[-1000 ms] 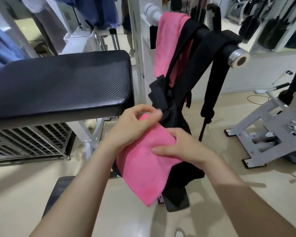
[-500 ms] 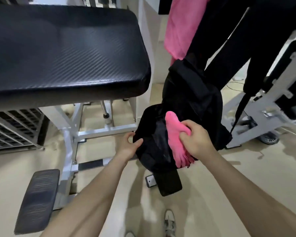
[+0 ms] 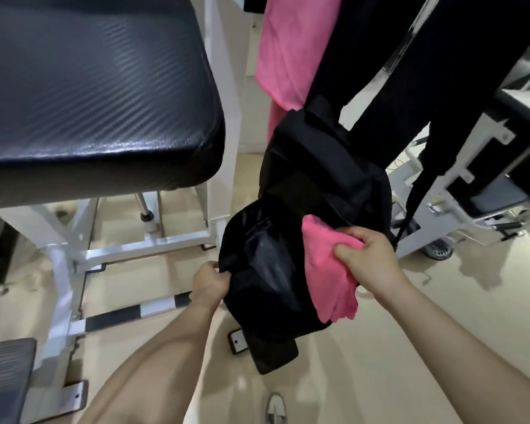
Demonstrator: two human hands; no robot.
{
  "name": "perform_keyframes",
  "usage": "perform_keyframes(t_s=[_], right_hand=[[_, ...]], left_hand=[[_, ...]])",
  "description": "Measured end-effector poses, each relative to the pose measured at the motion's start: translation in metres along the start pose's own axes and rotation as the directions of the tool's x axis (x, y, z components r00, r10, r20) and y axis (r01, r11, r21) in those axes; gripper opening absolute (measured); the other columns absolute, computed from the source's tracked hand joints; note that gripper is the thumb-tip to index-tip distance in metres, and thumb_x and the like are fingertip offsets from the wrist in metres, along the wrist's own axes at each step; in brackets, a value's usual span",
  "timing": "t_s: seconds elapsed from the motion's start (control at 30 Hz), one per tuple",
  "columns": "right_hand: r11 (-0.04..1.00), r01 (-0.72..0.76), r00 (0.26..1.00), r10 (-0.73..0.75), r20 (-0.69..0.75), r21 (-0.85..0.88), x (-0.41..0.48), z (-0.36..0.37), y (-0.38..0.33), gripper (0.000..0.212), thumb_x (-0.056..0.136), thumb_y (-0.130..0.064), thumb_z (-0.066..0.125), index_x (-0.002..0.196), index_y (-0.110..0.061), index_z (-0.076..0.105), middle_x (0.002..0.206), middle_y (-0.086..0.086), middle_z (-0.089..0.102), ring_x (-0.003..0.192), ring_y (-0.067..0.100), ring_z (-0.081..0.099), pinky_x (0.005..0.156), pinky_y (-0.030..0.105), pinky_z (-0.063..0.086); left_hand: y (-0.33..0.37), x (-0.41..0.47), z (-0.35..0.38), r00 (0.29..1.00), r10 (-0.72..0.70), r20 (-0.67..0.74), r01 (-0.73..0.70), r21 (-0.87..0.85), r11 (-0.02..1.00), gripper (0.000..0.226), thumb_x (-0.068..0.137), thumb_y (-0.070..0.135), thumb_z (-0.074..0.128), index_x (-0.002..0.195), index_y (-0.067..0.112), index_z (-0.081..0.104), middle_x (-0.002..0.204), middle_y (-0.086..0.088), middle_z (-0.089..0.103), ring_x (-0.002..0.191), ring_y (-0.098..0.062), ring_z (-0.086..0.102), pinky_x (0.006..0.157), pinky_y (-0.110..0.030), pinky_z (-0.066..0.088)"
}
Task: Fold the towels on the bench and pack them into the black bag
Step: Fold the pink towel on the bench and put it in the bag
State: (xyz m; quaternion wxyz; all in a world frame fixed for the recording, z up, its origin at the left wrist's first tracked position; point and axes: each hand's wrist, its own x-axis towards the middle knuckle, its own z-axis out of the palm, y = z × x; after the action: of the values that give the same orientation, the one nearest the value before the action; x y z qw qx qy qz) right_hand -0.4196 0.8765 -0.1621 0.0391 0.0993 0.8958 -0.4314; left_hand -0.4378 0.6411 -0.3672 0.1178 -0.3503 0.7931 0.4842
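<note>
Two pink towels (image 3: 325, 270) (image 3: 288, 50), one black bag (image 3: 318, 179), one bench (image 3: 89, 87), two hands (image 3: 210, 283) (image 3: 371, 258), one shoe (image 3: 276, 408)

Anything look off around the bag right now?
The pink towel in the right hand is bunched rather than flat-folded, its lower end hanging outside the black bag, whose edge the left hand grips.

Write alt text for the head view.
The right hand grips a bunched pink towel at the opening of a hanging black bag, while the left hand grips the bag's edge. A padded bench sits upper left; a second towel hangs behind the bag.
</note>
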Motion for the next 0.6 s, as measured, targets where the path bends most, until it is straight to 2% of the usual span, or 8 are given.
perform_keyframes(t_s=[0.07, 0.1, 0.23, 0.33, 0.4, 0.47, 0.53, 0.6], right_hand=[[0.997, 0.014, 0.999, -0.016, -0.03, -0.078, 0.002, -0.002, 0.003, 0.026, 0.079, -0.01, 0.06, 0.097, -0.025, 0.073, 0.082, -0.009, 0.071, 0.081, 0.014, 0.067, 0.072, 0.029, 0.053], [0.988, 0.033, 0.999, -0.038, -0.029, -0.149, 0.003, -0.004, 0.004, 0.026, 0.08, -0.011, 0.061, 0.1, -0.023, 0.072, 0.084, -0.008, 0.071, 0.081, 0.015, 0.066, 0.071, 0.027, 0.05], [0.926, 0.067, 0.996, -0.041, 0.08, -0.372, -0.013, 0.004, 0.004, 0.022, 0.078, -0.022, 0.068, 0.099, -0.026, 0.07, 0.086, -0.003, 0.071, 0.083, 0.019, 0.066, 0.074, 0.03, 0.051], [0.963, -0.072, 0.962, 0.136, 0.238, -0.26, -0.03, 0.024, 0.015, 0.024, 0.072, -0.02, 0.074, 0.094, -0.028, 0.07, 0.079, -0.002, 0.071, 0.073, 0.019, 0.069, 0.074, 0.038, 0.057], [0.982, -0.065, 0.94, 0.119, 0.321, -0.175, -0.045, 0.033, 0.021, 0.015, 0.071, -0.02, 0.073, 0.085, -0.025, 0.071, 0.071, -0.002, 0.07, 0.068, 0.017, 0.067, 0.069, 0.036, 0.057], [0.996, -0.024, 0.887, 0.058, 0.459, -0.08, -0.066, 0.042, 0.019, 0.01, 0.078, -0.011, 0.069, 0.084, -0.019, 0.068, 0.073, -0.004, 0.067, 0.068, 0.011, 0.064, 0.064, 0.027, 0.052], [0.993, -0.073, 0.801, 0.003, 0.598, 0.092, -0.091, 0.056, 0.019, 0.019, 0.088, -0.003, 0.057, 0.098, -0.016, 0.065, 0.078, -0.002, 0.067, 0.069, 0.006, 0.065, 0.061, 0.02, 0.051], [0.973, -0.173, 0.756, 0.034, 0.653, 0.15, -0.113, 0.075, 0.019, 0.034, 0.09, -0.005, 0.042, 0.106, -0.023, 0.066, 0.087, 0.007, 0.073, 0.081, 0.022, 0.072, 0.069, 0.037, 0.059]], left_hand=[[0.011, -0.019, -0.004, 0.994, 0.075, 0.085, -0.076, 0.004, 0.997, 0.013, 0.075, 0.025, 0.06, 0.079, 0.013, 0.065, 0.074, -0.007, 0.069, 0.076, -0.031, 0.067, 0.071, -0.036, 0.055], [0.019, -0.034, -0.005, 0.982, 0.132, 0.138, -0.133, -0.006, 0.991, 0.011, 0.076, 0.022, 0.06, 0.074, 0.012, 0.064, 0.073, -0.009, 0.068, 0.075, -0.031, 0.067, 0.068, -0.034, 0.055], [0.058, -0.112, -0.015, 0.908, 0.145, 0.393, -0.032, -0.28, 0.96, 0.015, 0.071, 0.008, 0.056, 0.077, 0.006, 0.069, 0.075, -0.008, 0.069, 0.072, -0.025, 0.068, 0.069, -0.042, 0.061], [0.078, -0.171, -0.032, 0.906, 0.151, 0.396, 0.058, -0.468, 0.882, 0.016, 0.058, -0.007, 0.046, 0.056, 0.007, 0.053, 0.054, -0.003, 0.048, 0.048, -0.015, 0.051, 0.049, -0.026, 0.052], [0.075, -0.208, -0.048, 0.902, 0.161, 0.401, 0.102, -0.559, 0.823, 0.018, 0.056, -0.006, 0.044, 0.063, 0.005, 0.056, 0.052, -0.001, 0.048, 0.044, -0.01, 0.047, 0.046, -0.02, 0.044], [0.062, -0.232, -0.059, 0.911, 0.134, 0.391, 0.119, -0.558, 0.821, 0.017, 0.061, 0.003, 0.049, 0.074, 0.011, 0.058, 0.057, 0.003, 0.052, 0.052, -0.009, 0.051, 0.051, -0.023, 0.045], [0.052, -0.243, -0.066, 0.949, 0.116, 0.294, 0.039, -0.473, 0.88, 0.015, 0.062, 0.029, 0.06, 0.069, 0.022, 0.048, 0.066, 0.002, 0.05, 0.063, -0.016, 0.051, 0.057, -0.028, 0.042], [0.046, -0.244, -0.078, 0.963, 0.174, 0.205, -0.11, -0.288, 0.951, 0.045, 0.054, 0.056, 0.066, 0.077, 0.026, 0.04, 0.08, 0.001, 0.053, 0.073, -0.021, 0.055, 0.061, -0.034, 0.044]])
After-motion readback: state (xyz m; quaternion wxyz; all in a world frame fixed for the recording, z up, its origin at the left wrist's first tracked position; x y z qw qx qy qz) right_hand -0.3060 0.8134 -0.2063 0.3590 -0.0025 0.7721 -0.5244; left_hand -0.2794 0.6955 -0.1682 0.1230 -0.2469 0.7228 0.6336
